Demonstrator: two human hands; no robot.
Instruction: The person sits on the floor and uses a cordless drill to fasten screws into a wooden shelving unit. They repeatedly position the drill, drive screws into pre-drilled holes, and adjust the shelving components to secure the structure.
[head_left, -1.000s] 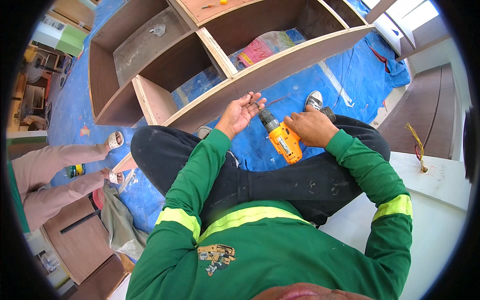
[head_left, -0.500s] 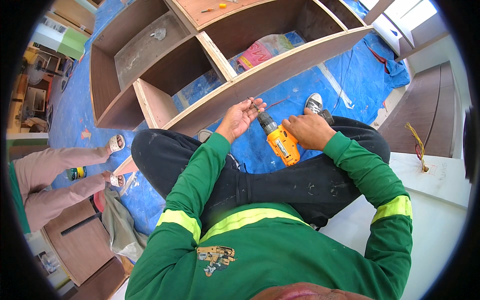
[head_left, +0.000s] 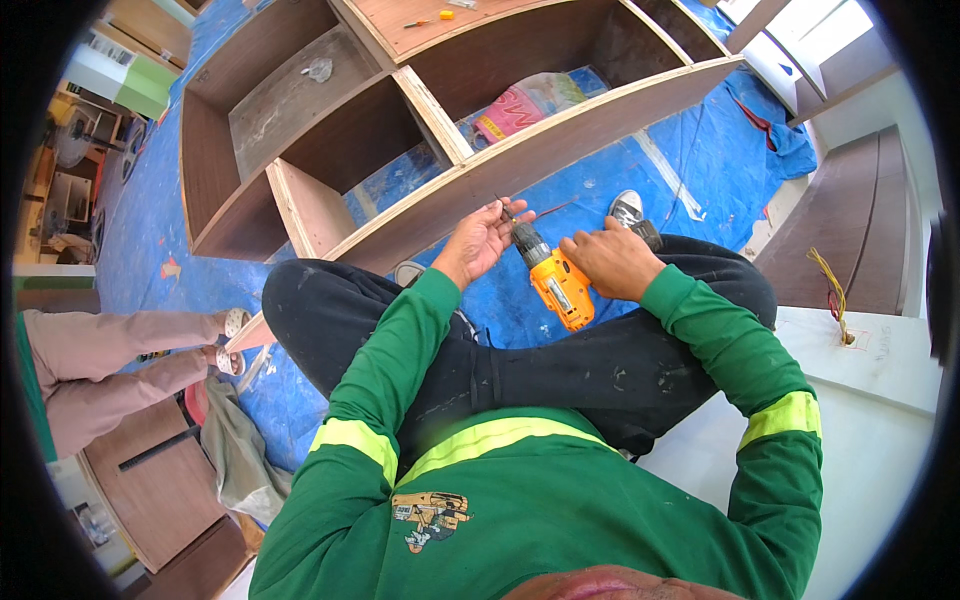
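Observation:
My right hand [head_left: 612,262] is wrapped round the handle of an orange and black cordless drill [head_left: 562,288]. The drill's chuck points up and left toward my left hand [head_left: 478,240]. There my thumb and index finger pinch a thin dark drill bit [head_left: 510,214] at the chuck's front, while my other fingers are partly spread. Whether a screw sits at its tip is too small to tell. Both hands are above my crossed legs, just in front of the near plywood side of a large cabinet frame [head_left: 540,150].
Blue tarp [head_left: 600,205] covers the floor. A pink printed bag [head_left: 515,112] lies inside the cabinet frame, and an orange-handled tool [head_left: 418,22] on its top panel. A co-worker's legs [head_left: 130,345] are at left. Wires [head_left: 832,285] poke from a white panel at right.
The drill and my right hand have shifted slightly left. My left fingers stay at the bit. The co-worker's legs have moved a little, now mostly hiding the small can behind them.

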